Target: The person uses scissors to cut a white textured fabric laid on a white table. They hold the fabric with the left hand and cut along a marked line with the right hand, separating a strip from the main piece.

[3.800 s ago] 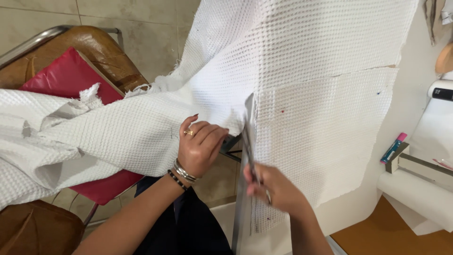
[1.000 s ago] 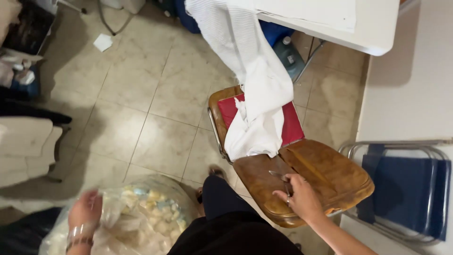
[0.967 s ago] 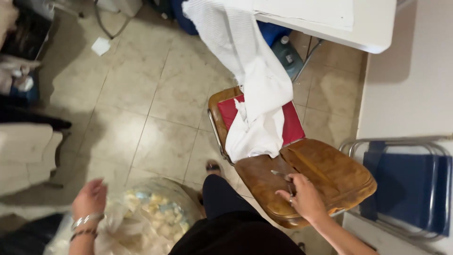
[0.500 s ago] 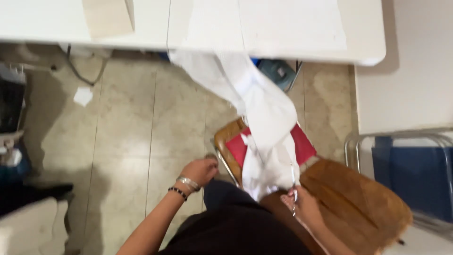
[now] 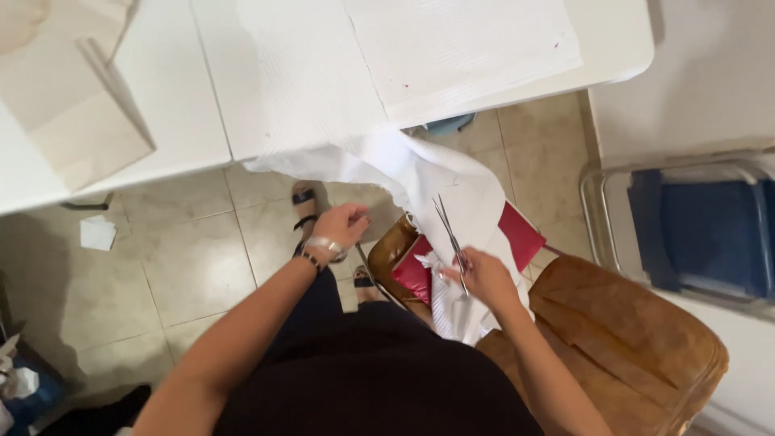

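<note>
Item, right hand point(image 5: 483, 277): closed around the handles of a pair of scissors point(image 5: 449, 234), blades together and pointing up and away from the body, lying against the white waffle-weave fabric point(image 5: 452, 182). Item, left hand point(image 5: 343, 223): fingers loosely curled and holding nothing, in the air above the floor, just beside the hanging edge of the fabric but apart from it; bracelets at the wrist. Item, fabric: one part spread flat on the white worktop point(image 5: 178, 105), the rest spilling over the front edge and draping down onto a brown chair point(image 5: 638, 339) with a red cushion point(image 5: 521, 234), where a bunched end sits under the right hand. Item, paper pattern sheet point(image 5: 468, 44): flat on top of the fabric on the worktop, well apart from both hands. Item, cardboard piece point(image 5: 77, 121): at the worktop's left end. Item, blue folding chair point(image 5: 710, 234): to the right, untouched. Step in hand, by judgement: a pause between cuts, tool gripped and cloth slack rather than laid out. Next move, by judgement: the free hand needs to take the drooping fabric and draw it taut or lift it back to the worktop, so the blades meet a flat, supported edge and not a loose fold.
</note>
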